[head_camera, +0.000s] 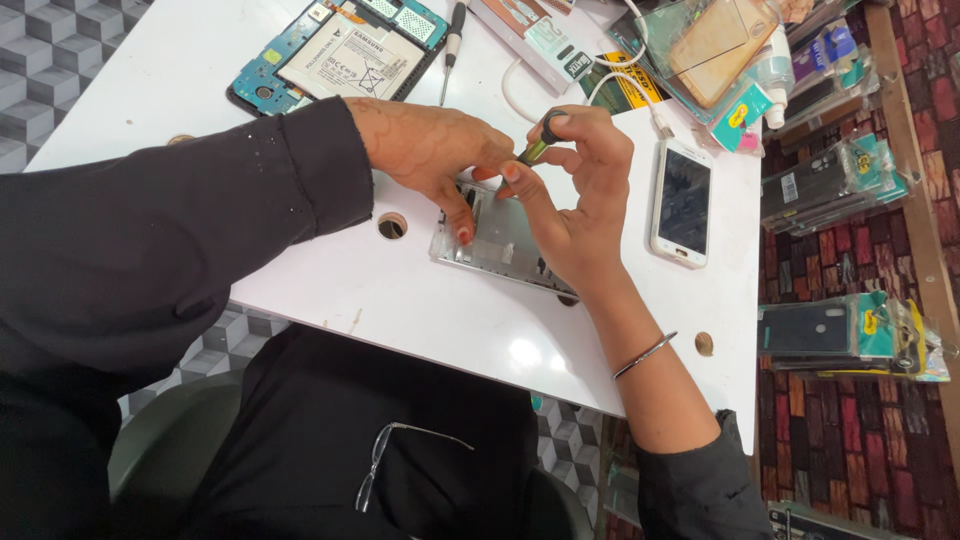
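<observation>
Silver phone frame (497, 243) lies mid-table under my hands: left hand (430, 150) presses it, fingers spread; right hand (580, 190) fingers clamp a small screwdriver (541, 140). White phone (683, 203) at three o'clock; teal-labelled packets (850, 335) on red patterned flooring beyond the white table (420, 310).

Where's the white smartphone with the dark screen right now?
In the head view, the white smartphone lies flat on the white table's right side, just right of the right hand.
</observation>
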